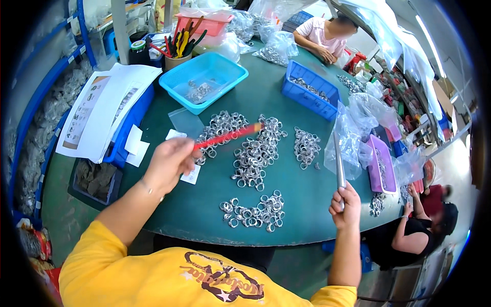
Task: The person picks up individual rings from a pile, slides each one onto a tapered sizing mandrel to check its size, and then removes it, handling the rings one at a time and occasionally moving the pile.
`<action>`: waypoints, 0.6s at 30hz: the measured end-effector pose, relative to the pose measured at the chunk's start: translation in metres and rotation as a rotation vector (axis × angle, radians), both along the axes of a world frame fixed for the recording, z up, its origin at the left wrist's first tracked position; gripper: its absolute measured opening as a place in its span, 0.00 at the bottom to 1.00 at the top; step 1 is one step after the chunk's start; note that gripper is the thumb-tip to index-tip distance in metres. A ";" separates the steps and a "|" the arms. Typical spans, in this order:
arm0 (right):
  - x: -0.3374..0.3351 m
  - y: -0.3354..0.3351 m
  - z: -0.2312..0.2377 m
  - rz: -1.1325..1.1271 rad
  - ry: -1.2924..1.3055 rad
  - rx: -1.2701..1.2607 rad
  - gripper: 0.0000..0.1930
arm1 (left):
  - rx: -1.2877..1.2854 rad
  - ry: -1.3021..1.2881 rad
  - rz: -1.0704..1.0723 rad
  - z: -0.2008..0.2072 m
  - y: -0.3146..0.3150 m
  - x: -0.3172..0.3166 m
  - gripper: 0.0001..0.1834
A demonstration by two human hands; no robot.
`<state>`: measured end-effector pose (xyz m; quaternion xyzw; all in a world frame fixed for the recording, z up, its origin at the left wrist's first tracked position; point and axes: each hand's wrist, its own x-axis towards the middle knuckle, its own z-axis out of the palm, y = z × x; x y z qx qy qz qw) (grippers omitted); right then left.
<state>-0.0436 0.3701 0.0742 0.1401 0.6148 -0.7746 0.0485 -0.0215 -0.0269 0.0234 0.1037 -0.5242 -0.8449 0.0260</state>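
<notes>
- Across the workspace, the green table [307, 210] supports all ring groups; its broad, flat top presumably lets them be spread and kept apart.
- At the far left, the light-blue basin [232, 82] contains a few small metal pieces. Its raised walls likely prevent scatter.
- Farther right, the blue crate [307, 101] holds more metal pieces, set back, probably to leave the near surface free.
- Midway between the hands, the central ring pile [253, 158] adjoins the left ring pile [222, 125]. The near ring pile [255, 212] and the right ring pile [307, 147] stand apart; the gaps appear to keep batches distinct.
- Right hand [347, 204]: fingers wrapped fully around the thick lower end of the tapered metal rod [339, 166], narrow end raised, apparently leaving the taper accessible.
- Left hand [171, 161]: fingers pinched on one end of the red stick [225, 137], its blurred yellowish tip above the piles, perhaps for fine control.
- Beside the right pile: one loose metal piece [317, 166].
</notes>
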 end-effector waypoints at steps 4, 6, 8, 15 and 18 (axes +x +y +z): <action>-0.017 -0.026 -0.040 -0.214 0.264 0.005 0.20 | 0.317 -0.053 -0.028 0.017 0.024 -0.092 0.07; -0.026 -0.023 -0.069 -0.282 0.393 0.047 0.28 | 0.421 -0.133 0.030 0.019 0.041 -0.151 0.06; -0.033 -0.025 -0.094 -0.330 0.517 0.117 0.28 | 0.316 -0.084 0.082 0.021 0.055 -0.197 0.07; -0.036 -0.022 -0.107 -0.320 0.540 0.251 0.27 | -0.035 -0.156 0.208 -0.005 0.070 -0.316 0.09; -0.033 -0.016 -0.105 -0.315 0.501 0.254 0.27 | -0.024 -0.216 0.331 -0.002 0.092 -0.345 0.11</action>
